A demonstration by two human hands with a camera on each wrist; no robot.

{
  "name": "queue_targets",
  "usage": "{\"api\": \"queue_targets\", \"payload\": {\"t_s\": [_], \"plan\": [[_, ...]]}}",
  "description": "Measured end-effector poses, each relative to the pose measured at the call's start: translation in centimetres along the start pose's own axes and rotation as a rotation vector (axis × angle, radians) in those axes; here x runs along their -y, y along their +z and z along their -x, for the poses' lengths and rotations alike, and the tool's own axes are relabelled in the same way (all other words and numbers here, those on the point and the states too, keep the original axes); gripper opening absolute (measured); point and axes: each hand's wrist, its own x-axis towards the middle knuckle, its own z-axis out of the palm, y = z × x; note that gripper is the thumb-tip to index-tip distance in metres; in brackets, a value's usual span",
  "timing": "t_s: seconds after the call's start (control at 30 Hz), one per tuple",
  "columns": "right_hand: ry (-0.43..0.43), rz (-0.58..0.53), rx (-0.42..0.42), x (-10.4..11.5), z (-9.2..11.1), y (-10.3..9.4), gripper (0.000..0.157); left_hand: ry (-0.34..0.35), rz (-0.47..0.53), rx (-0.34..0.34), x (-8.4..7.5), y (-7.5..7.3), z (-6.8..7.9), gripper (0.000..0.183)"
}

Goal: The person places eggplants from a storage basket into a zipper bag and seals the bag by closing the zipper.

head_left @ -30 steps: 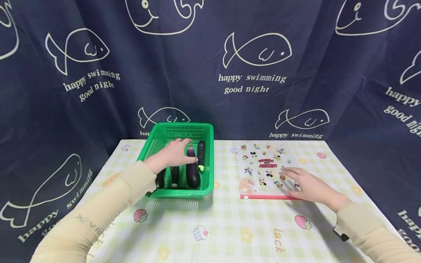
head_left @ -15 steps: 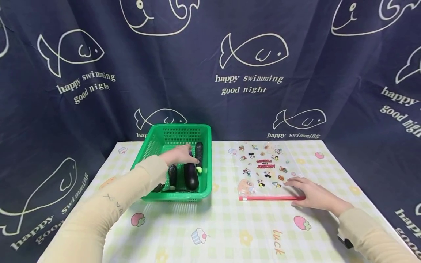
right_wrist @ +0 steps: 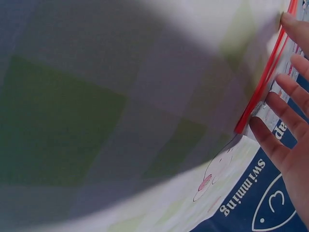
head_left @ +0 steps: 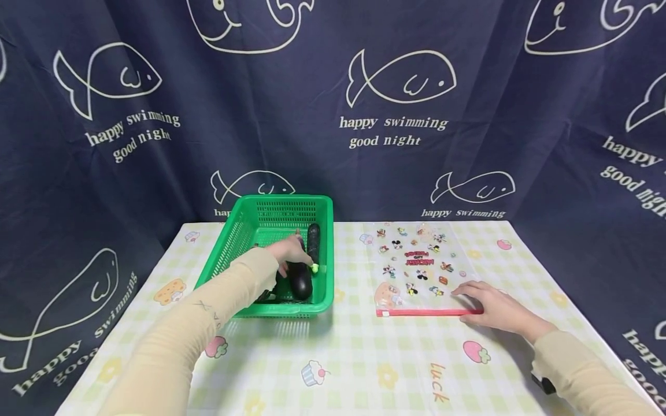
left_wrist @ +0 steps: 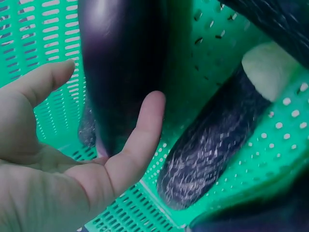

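My left hand (head_left: pixel 290 252) reaches down into a green plastic basket (head_left: pixel 326 289), its fingers spread around a glossy dark purple eggplant (head_left: pixel 300 281). In the left wrist view the eggplant (left_wrist: pixel 120 58) lies between one fingertip, which stands a little apart from it, and another digit that overlaps its side. Beside it is a dark, rough-skinned vegetable (left_wrist: pixel 212 135) with a pale end. My right hand (head_left: pixel 496 309) rests at the lower right corner of a clear zip bag (head_left: pixel 416 294) printed with cartoon figures, fingers extended by its red zipper strip (right_wrist: pixel 263 82).
More dark vegetables lie in the basket, partly hidden by my left hand and sleeve. The basket and bag are on a table with a checked cloth (head_left: pixel 364 346). A navy curtain (head_left: pixel 312 144) with fish drawings hangs right behind the table.
My left hand has moved lower into the basket, toward the near part of the eggplant. My right hand has shifted slightly down along the bag's corner.
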Motion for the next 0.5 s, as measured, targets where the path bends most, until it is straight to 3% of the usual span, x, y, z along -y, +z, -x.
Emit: {"api": "queue_targets", "payload": {"t_s": [0.23,0.5], "plan": [[-0.003,0.009,-0.014,0.1,-0.1,0.0,0.043,-0.054,0.039,-0.004,0.5,0.6,-0.8,0.071],[0.025,0.002,-0.022,0.0,-0.1,-0.2,0.036,-0.088,0.115,0.042,0.9,0.4,-1.5,0.060]]}}
